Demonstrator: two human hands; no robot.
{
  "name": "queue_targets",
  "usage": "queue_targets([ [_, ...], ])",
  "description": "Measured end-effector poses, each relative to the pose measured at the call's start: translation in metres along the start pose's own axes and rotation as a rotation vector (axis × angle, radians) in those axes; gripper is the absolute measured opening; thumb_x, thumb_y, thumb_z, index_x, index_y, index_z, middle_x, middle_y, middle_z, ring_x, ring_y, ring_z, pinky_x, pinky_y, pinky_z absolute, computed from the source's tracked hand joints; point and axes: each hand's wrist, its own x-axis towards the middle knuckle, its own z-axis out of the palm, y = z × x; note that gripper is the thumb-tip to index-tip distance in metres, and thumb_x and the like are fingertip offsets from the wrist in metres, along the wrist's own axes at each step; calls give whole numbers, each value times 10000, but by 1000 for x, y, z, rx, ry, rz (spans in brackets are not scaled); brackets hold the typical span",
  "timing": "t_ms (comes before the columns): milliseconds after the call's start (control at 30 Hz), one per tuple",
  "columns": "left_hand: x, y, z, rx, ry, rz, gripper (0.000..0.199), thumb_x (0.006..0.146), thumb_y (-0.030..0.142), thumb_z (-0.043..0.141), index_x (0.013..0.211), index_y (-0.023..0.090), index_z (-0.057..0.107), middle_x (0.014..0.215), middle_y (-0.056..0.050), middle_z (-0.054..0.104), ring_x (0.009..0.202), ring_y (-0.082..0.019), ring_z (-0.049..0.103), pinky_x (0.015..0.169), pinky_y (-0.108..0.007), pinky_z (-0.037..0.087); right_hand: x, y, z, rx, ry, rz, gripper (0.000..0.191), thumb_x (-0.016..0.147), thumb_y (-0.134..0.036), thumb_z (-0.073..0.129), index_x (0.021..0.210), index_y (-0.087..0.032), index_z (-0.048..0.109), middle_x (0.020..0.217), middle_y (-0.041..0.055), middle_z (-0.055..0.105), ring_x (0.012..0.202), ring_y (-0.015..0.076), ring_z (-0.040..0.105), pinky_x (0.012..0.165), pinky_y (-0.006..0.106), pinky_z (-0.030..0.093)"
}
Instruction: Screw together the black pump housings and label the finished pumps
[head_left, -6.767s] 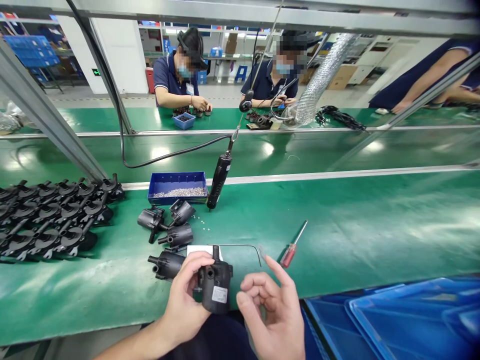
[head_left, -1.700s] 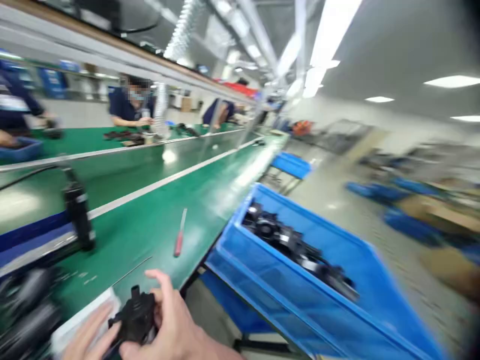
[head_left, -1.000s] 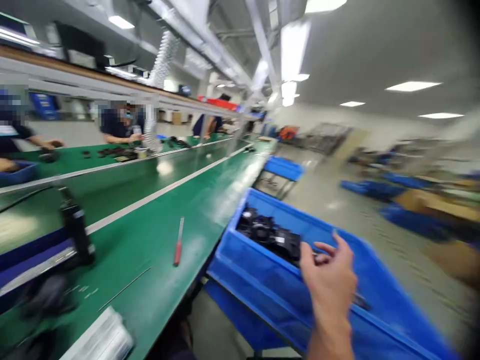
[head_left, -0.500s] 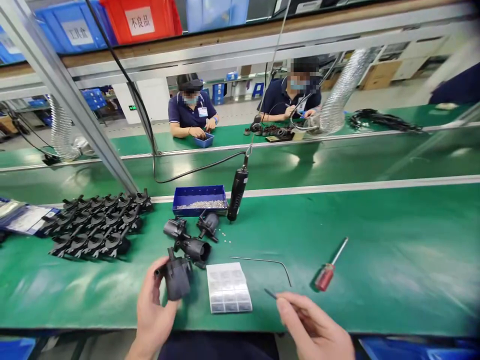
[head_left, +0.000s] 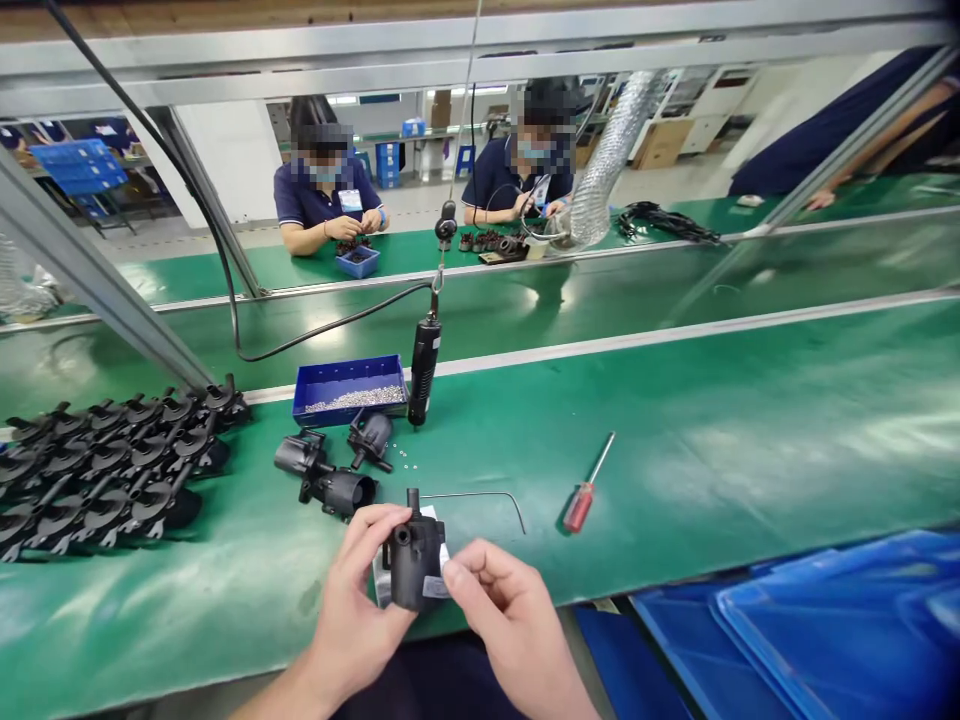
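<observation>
My left hand (head_left: 367, 590) is closed around a black plastic pump-like housing (head_left: 409, 565) with a pipe stub on top. A small grey label (head_left: 433, 587) lies against the lower right side of the housing. Its right end is pinched between the thumb and finger of my right hand (head_left: 502, 605). Behind the housing, the label sheet (head_left: 381, 580) is mostly hidden. Similar black housings (head_left: 346, 490) lie loose just beyond my left hand. A bent metal rod (head_left: 480, 494) rests past the housing, and a red-handled screwdriver (head_left: 579, 508) lies to the right.
A blue bin (head_left: 349, 390) of small metal parts stands at the back, beside a hanging black electric screwdriver (head_left: 424, 370). Rows of black parts (head_left: 112, 460) fill the left. Blue crates (head_left: 840, 620) are at lower right. Two co-workers (head_left: 330, 195) sit across the bench.
My right hand has come left with the label, which now touches the housing. The left hand has brought the housing over the label sheet. The view has shifted right and down.
</observation>
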Motion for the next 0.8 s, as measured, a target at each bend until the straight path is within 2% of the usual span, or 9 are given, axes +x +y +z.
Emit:
queue_targets([
  [333, 4, 7, 11, 31, -15, 34, 544, 978, 140, 749, 1464, 370, 671, 1408, -73, 638, 1315, -254, 692, 1094, -383, 623, 5, 12, 0, 35, 31, 54, 579, 981, -691, 759, 742, -192, 590, 662, -49, 439, 608, 94, 305, 567, 222, 361],
  [600, 5, 9, 13, 54, -6, 28, 530, 978, 144, 741, 1447, 381, 677, 1386, -62, 648, 1279, -242, 711, 1070, -380, 632, -1, 18, 0, -34, 62, 57, 550, 1000, -679, 741, 795, -175, 661, 703, 5, 607, 635, 118, 495, 600, 229, 430],
  [800, 5, 10, 13, 46, -8, 19, 528, 964, 152, 754, 1438, 372, 688, 1386, -71, 654, 1282, -257, 718, 1074, -398, 638, -6, 31, -3, -109, 85, 28, 463, 1045, -602, 730, 860, -179, 696, 741, 6, 658, 658, 123, 543, 616, 226, 450],
])
